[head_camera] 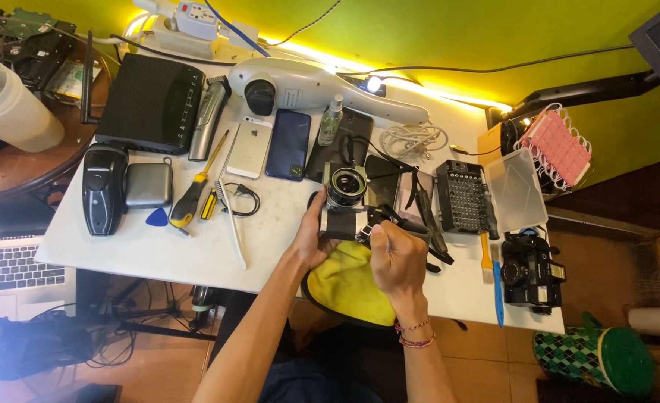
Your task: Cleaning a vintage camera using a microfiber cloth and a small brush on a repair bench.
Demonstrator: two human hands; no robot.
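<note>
While the left hand (311,240) cups the side of the silver-and-black film camera (345,201) held over the yellow cloth (345,283), the right hand (396,257) pinches near its lower edge, and the body looks closed, work barely begun.

Bare table (136,257) lies open left of the yellow cloth (345,287); screwdrivers (196,190), phones (270,145) and the bit case (462,195) crowd the far side, a second camera (531,272) blocks the right.
</note>
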